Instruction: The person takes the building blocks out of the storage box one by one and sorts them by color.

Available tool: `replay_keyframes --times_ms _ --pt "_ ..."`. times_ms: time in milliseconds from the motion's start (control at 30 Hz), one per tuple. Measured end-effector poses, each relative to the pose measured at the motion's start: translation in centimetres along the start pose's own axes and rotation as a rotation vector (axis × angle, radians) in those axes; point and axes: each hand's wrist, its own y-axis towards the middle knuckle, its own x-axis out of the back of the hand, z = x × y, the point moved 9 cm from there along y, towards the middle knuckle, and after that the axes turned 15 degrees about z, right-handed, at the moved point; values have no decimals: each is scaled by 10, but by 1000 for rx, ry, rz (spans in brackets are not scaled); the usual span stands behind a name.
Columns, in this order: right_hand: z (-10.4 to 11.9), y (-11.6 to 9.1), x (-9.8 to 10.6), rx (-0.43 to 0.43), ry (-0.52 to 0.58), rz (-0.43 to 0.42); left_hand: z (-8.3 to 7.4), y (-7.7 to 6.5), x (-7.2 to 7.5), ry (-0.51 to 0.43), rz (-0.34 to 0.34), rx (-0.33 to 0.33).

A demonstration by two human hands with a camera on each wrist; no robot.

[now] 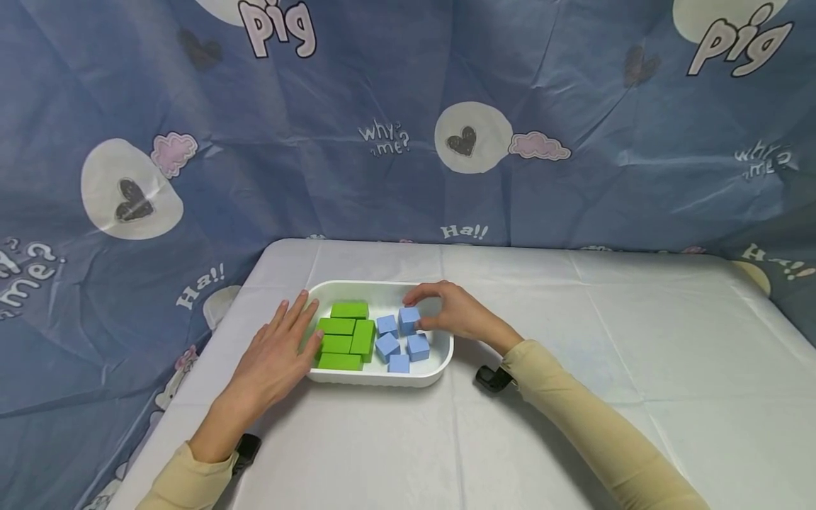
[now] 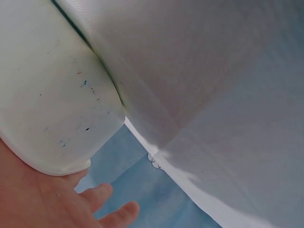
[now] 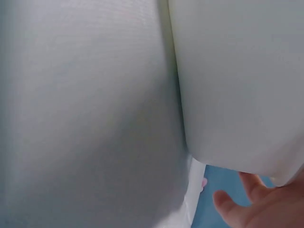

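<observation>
A white tray holds several green rectangular blocks on its left side and several light blue cubes on its right. My right hand reaches over the tray's right end and pinches one blue cube between thumb and index finger, at the back of the blue group. Along the tray's left end lies my left hand, its fingers straight and spread against the rim. Both wrist views show mainly the tray's outer wall, with some fingers of the left hand and right hand below it.
The tray stands on a table with a white cloth. A blue printed curtain hangs behind the table's back edge and down its left side. Black wrist cameras sit under both cuffs, close over the cloth.
</observation>
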Motion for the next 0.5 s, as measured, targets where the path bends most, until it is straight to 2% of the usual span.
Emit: replay_keyframes --times_ms 167,367,500 --pt "-2 -3 3 1 4 -32 0 1 -1 -9 7 1" --pt "0 -10 14 9 -24 -120 0 1 -1 -4 7 5" --pt "5 -14 23 33 7 -159 0 0 0 -6 4 6"
